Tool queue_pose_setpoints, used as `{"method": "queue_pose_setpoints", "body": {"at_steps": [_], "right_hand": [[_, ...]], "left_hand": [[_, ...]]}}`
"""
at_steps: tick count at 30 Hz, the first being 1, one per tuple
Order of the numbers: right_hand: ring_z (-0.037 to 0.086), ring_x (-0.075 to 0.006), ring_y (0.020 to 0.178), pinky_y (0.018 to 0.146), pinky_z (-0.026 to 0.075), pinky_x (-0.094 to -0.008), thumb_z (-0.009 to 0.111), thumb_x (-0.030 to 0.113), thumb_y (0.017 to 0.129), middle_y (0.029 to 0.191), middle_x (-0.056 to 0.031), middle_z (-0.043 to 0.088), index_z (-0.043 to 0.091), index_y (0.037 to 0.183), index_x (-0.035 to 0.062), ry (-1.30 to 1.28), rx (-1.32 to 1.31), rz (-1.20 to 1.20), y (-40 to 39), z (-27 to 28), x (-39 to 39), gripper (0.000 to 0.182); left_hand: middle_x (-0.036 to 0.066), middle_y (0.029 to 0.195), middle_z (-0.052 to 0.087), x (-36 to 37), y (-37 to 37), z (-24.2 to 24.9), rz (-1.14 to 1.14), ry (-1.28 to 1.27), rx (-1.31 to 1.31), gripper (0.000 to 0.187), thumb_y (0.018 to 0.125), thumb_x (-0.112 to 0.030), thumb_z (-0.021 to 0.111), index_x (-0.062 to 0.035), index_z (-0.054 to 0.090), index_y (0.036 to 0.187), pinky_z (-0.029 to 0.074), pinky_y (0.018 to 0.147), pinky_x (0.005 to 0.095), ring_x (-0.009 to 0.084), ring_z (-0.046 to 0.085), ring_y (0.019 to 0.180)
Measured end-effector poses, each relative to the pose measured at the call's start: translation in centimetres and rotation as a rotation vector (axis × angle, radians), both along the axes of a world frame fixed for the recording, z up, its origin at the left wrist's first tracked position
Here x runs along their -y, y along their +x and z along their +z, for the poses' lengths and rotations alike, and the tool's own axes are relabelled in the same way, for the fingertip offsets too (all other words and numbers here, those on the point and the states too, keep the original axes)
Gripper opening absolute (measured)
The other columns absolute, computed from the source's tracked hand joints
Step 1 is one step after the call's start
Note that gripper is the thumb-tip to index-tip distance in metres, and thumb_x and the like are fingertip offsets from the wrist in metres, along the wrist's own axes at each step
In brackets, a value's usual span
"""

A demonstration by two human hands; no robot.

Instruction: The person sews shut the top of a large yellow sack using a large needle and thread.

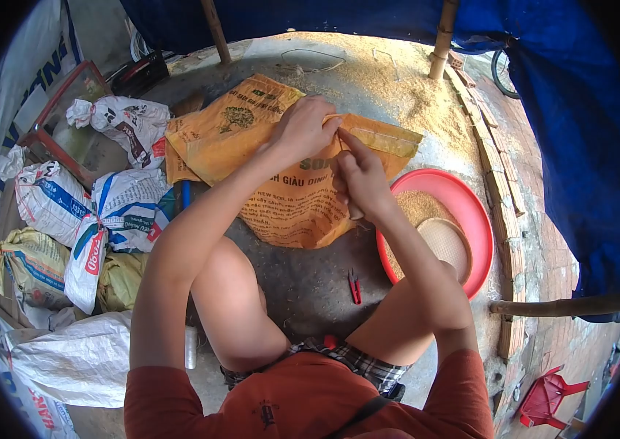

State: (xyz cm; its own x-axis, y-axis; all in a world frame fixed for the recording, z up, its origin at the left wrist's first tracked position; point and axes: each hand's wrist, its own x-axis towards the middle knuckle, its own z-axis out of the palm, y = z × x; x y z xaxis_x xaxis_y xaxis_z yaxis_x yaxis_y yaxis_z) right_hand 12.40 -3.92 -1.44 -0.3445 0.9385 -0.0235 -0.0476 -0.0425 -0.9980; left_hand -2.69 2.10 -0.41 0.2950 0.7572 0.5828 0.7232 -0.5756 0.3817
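Head view shows a person sitting on a gray floor (303,274), with a big orange bag (288,197) in front of them. The bag is up off the knees, near the middle of the floor. Its printed side leans toward the person. Some of the orange stuff spreads out behind the left arm, and I can't tell if that is one folded bag or two bags.

The left hand (306,123) pinches the bag's top edge in a narrow grip. The right hand (360,179) is close by, with its pointing finger touching that same edge and its other fingers curled. A pale bit peeks out below it, but I can't tell if the hand holds it.

The step now looks like small finger work on the edge. I think the next move needs the left hand to pinch tight and the right fingers to go slowly, so the bag doesn't slip.

Red snips (354,287) lie on the floor between the legs. Near the floor's right edge, by the bricks (500,212), sits a red tray (484,219) with grain.
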Motion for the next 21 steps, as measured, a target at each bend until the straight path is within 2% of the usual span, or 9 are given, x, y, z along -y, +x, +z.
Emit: {"method": "queue_pose_setpoints", "body": {"at_steps": [1,3,4,6,7,11,18,21], "right_hand": [[0.045,-0.0095,0.054,0.042,0.042,-0.0244,0.036,0.008,0.091,0.075,-0.0059,0.05,0.033,0.136,0.0046,0.001,-0.001,0.0,0.2,0.2,-0.2,0.045],[0.039,-0.0077,0.052,0.037,0.035,-0.0196,0.033,0.007,0.092,0.076,-0.0054,0.046,0.029,0.138,0.0059,-0.399,-0.485,0.078,0.8,0.6,-1.0,0.046],[0.039,-0.0077,0.052,0.037,0.035,-0.0196,0.033,0.007,0.092,0.076,-0.0054,0.046,0.029,0.138,0.0059,-0.398,-0.486,0.076,1.4,0.5,-1.6,0.046],[0.036,-0.0072,0.051,0.034,0.031,-0.0168,0.033,0.005,0.092,0.076,-0.0059,0.045,0.025,0.14,0.0069,-0.792,-1.054,0.275,2.3,0.2,-2.3,0.048],[0.036,-0.0072,0.051,0.034,0.031,-0.0168,0.033,0.005,0.092,0.076,-0.0059,0.045,0.025,0.14,0.0069,-0.794,-1.055,0.275,2.4,0.0,-2.4,0.048],[0.04,-0.009,0.051,0.036,0.035,-0.0191,0.033,0.001,0.09,0.075,-0.0068,0.046,0.026,0.14,0.0065,-0.565,-0.656,0.256,2.6,0.5,-2.1,0.051],[0.045,-0.0106,0.053,0.043,0.041,-0.0222,0.036,0.004,0.091,0.076,-0.0061,0.05,0.028,0.14,0.0066,-0.265,-0.214,0.193,1.6,1.2,-0.2,0.05],[0.047,-0.0112,0.054,0.047,0.043,-0.0236,0.038,0.006,0.092,0.076,-0.0056,0.052,0.029,0.14,0.0068,-0.114,-0.015,0.146,1.5,1.3,0.2,0.049]], "left_hand": [[0.017,0.075,0.057,-0.1,0.0,-0.1,-0.013,0.03,0.013,0.02,0.08,-0.017,0.06,0.0032,0.062,0.077,0.041,0.068,0.0419,0.0355,0.055,0.075],[0.017,0.075,0.057,-0.2,0.1,0.1,-0.029,0.061,0.027,0.021,0.081,-0.017,0.06,0.0033,0.062,0.077,0.042,0.068,0.042,0.0358,0.055,0.075],[0.017,0.077,0.058,-0.2,-0.1,0.2,-0.053,0.023,0.03,0.022,0.081,-0.018,0.061,0.0032,0.063,0.079,0.042,0.068,0.0416,0.0356,0.056,0.075],[0.017,0.078,0.059,-0.2,-0.4,0.3,-0.078,-0.017,0.033,0.023,0.082,-0.019,0.061,0.0031,0.063,0.081,0.042,0.068,0.0413,0.0353,0.056,0.075],[0.017,0.078,0.059,-0.2,-0.6,0.4,-0.071,-0.055,0.047,0.024,0.082,-0.021,0.061,0.0029,0.064,0.083,0.043,0.069,0.0406,0.0344,0.057,0.075],[0.017,0.078,0.061,0.0,-1.1,1.1,-0.054,-0.226,0.064,0.027,0.082,-0.024,0.063,0.0017,0.065,0.086,0.043,0.068,0.0389,0.0315,0.058,0.074],[0.015,0.073,0.061,-0.1,-0.8,0.5,-0.003,-0.28,0.054,0.026,0.082,-0.026,0.063,0.0001,0.066,0.086,0.042,0.066,0.0373,0.0285,0.056,0.069],[0.014,0.07,0.059,-0.3,-1.8,0.5,-0.122,-0.227,0.048,0.026,0.082,-0.026,0.063,0.0,0.065,0.087,0.042,0.065,0.0364,0.0274,0.053,0.066]]}}
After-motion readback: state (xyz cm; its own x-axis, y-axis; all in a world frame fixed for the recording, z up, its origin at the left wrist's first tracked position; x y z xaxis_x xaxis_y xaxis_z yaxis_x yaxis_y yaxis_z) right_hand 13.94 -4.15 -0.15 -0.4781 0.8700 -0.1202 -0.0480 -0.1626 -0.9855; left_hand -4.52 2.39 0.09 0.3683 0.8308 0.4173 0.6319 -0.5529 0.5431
